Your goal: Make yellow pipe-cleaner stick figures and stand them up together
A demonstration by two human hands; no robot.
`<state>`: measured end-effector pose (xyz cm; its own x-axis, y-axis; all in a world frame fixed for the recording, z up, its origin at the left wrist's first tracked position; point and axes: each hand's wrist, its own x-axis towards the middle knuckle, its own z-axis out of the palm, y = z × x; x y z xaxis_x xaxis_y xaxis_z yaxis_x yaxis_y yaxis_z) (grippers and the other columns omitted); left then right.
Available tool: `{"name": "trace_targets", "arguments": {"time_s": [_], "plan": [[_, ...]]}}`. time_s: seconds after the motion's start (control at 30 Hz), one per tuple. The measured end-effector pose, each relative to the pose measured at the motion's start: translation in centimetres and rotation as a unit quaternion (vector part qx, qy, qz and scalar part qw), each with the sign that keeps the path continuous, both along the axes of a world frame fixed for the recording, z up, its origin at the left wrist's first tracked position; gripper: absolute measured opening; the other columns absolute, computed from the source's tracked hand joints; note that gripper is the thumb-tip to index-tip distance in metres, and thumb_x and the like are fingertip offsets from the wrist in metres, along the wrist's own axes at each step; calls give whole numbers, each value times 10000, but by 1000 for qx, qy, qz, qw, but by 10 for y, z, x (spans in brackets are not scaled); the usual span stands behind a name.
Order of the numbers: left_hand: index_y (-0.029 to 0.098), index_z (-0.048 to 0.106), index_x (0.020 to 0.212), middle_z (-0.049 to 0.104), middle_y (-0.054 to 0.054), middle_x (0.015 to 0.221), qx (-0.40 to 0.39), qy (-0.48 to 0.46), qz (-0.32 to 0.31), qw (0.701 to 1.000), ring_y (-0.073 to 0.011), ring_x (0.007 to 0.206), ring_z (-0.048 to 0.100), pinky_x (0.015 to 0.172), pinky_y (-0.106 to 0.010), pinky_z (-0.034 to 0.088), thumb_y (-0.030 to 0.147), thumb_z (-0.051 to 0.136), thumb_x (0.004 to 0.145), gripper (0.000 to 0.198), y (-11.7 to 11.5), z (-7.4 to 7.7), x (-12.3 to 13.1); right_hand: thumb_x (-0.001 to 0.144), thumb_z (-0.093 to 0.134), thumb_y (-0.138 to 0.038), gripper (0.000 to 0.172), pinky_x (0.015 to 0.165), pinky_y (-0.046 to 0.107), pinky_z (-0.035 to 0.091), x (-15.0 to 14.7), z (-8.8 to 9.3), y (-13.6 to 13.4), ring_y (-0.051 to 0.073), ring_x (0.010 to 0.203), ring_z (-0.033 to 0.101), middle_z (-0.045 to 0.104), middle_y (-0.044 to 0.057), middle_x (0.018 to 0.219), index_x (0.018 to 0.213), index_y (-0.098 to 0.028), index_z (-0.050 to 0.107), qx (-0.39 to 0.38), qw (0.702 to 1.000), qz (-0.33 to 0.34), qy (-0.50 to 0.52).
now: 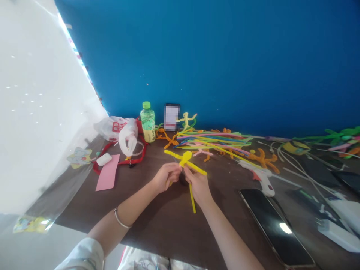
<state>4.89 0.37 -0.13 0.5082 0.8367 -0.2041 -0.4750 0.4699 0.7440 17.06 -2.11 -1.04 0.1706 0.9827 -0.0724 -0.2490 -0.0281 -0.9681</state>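
Note:
Both my hands pinch a yellow pipe-cleaner figure [186, 160] above the dark wooden table [157, 221]. My left hand [166, 177], with a bracelet on the wrist, grips its lower left part with closed fingers. My right hand [198, 185] holds the figure from the right, fingers closed, and a yellow stem hangs down below it. Just behind the hands lies a heap of coloured pipe cleaners [213, 141] with orange pipe-cleaner figures [263, 159] beside it.
A green-capped bottle [147, 122], a white plastic bag [119, 132], a pink card [107, 173], a white case [104, 159] and a red cord lie at the left. A glue gun [260, 177], a phone [277, 227], cables and devices fill the right. A blue wall stands behind.

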Motion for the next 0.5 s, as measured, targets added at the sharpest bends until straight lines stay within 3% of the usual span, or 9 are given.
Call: {"name": "trace_targets", "arguments": {"time_s": [0.2, 0.3, 0.4, 0.5], "plan": [[130, 407, 620, 196, 72, 503, -134, -98, -119, 979, -9, 346, 132, 321, -134, 133, 155, 468, 743, 139, 2, 2, -7, 645, 664, -408, 271, 409, 204, 266, 3, 4, -1, 62, 460, 329, 453, -34, 539, 751, -161, 627, 31, 998, 55, -21], [128, 394, 616, 177, 72, 505, -181, -123, -171, 961, -8, 340, 140, 320, -118, 148, 150, 435, 762, 153, 4, 4, -12, 655, 655, -417, 293, 438, 211, 314, 4, 5, -3, 77, 488, 391, 496, -20, 575, 797, -162, 638, 25, 995, 100, -21], [128, 386, 597, 187, 76, 494, -195, -124, -225, 947, -3, 329, 142, 318, -119, 151, 140, 435, 749, 160, 6, 5, -17, 656, 655, -416, 310, 547, 246, 400, 4, 7, -4, 127, 615, 505, 587, 18, 695, 845, -169, 653, 16, 991, 130, -13], [128, 407, 592, 233, 72, 475, -171, -90, -235, 953, -8, 319, 173, 319, -138, 167, 171, 440, 742, 159, 7, 2, -15, 645, 667, -400, 268, 606, 263, 419, 3, 7, -3, 143, 668, 537, 609, 18, 719, 797, -179, 658, 21, 993, 120, 0]]}}
